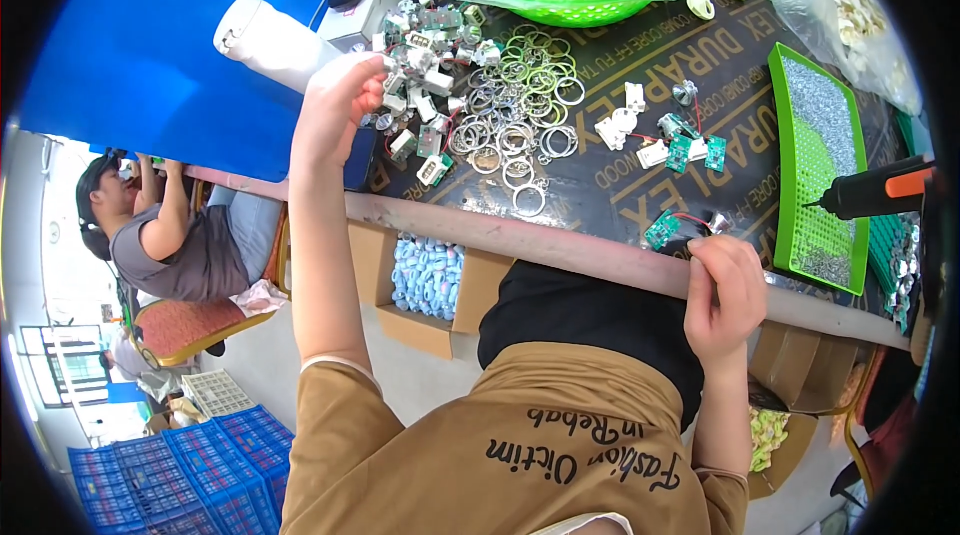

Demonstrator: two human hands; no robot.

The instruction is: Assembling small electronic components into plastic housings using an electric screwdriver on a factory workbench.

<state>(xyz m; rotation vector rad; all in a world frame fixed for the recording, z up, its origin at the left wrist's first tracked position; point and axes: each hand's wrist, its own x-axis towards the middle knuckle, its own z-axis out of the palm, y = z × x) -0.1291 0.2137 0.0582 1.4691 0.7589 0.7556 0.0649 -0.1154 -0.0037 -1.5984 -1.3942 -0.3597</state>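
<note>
- The left hand (340,100) is at the near left edge of a pile of small white-and-green assemblies (425,65), its fingers curled in narrowly; whether it holds anything, I cannot tell.
- A white cylinder (275,45) lies tilted behind that hand, with a white box (362,13) beyond it.
- The right hand (727,293) is at the front edge of the dark surface (600,205), thumb and fingers bent close together; I cannot tell whether anything is pinched between them.
- Just beyond its fingers lies a green circuit board (661,230), joined by a red wire (692,218) to a silver cup (718,224).
- Farther back, a small group of white pieces, green boards and another silver cup (685,92) lies apart from the large pile.
- Metal key rings (515,125) spread loosely just right of the pile.
- A green basket (575,10) of cream-coloured parts stands at the back.
- At right, a black-and-orange screwdriver (880,192) points over a green tray (785,170) holding small silvery pieces.
</note>
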